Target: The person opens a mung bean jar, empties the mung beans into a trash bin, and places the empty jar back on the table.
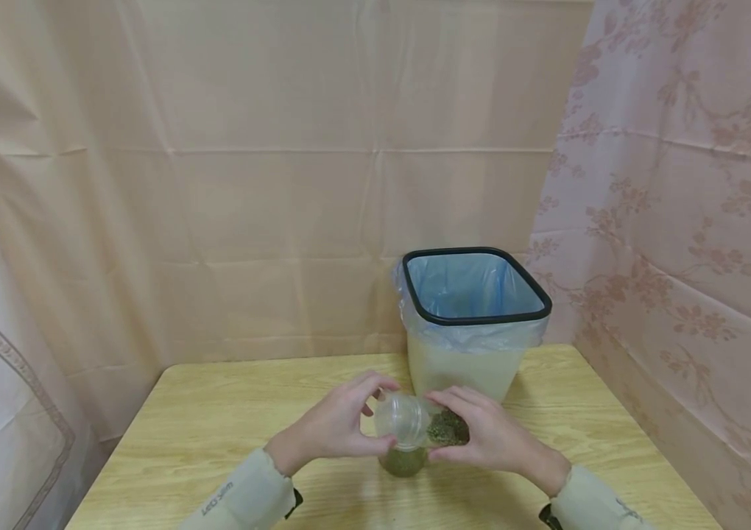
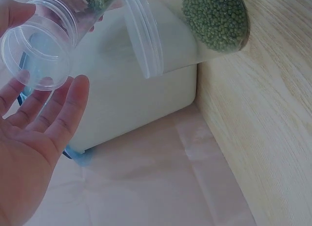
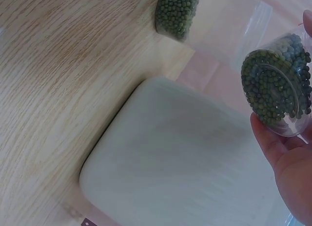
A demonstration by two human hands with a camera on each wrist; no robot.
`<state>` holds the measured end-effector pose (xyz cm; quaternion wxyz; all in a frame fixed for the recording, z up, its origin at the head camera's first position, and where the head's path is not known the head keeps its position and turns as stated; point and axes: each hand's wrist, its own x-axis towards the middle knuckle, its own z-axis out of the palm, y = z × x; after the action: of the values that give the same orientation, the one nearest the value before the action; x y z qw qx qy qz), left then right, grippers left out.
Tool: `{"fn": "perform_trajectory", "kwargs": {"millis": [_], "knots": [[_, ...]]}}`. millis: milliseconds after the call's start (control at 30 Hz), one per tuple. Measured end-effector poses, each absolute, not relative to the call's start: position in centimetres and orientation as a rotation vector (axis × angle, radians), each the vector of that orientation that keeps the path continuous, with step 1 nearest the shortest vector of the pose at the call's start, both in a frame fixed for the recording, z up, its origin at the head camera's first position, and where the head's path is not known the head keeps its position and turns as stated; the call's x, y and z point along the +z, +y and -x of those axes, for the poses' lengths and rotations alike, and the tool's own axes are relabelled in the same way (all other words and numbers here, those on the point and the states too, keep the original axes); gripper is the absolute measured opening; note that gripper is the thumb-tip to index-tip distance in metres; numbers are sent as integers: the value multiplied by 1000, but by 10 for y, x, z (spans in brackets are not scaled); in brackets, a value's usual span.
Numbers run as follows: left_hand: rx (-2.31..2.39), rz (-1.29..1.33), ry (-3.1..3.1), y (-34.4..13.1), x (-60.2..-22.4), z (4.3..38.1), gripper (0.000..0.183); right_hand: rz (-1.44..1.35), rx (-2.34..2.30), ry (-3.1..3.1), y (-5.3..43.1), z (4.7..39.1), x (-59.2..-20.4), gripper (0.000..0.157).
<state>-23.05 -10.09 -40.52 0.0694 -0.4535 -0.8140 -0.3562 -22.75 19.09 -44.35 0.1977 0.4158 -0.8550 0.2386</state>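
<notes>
Left hand (image 1: 336, 425) pinches round clear-plastic lid (image 2: 36, 55); right hand (image 1: 491, 434) grips clear-plastic bean jar (image 1: 448, 428), lower centre. Likely slippery: hold sides.

Black-rimmed bin (image 1: 462, 368) before beige curtain (image 1: 276, 184)

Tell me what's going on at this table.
The right hand grips a tilted clear jar of green beans by its bean-filled end. The left hand holds the clear round end; whether that is a loose lid is hard to tell. A second jar of green beans stands on the table, with a lined bin behind.
</notes>
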Motion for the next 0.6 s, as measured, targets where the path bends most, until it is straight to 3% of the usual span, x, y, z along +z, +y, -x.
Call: {"fn": "perform_trajectory", "kwargs": {"millis": [600], "knots": [[-1120, 1259, -2494, -112, -411, 235, 64, -1153, 644, -2431, 192, 227, -443, 77]]}}
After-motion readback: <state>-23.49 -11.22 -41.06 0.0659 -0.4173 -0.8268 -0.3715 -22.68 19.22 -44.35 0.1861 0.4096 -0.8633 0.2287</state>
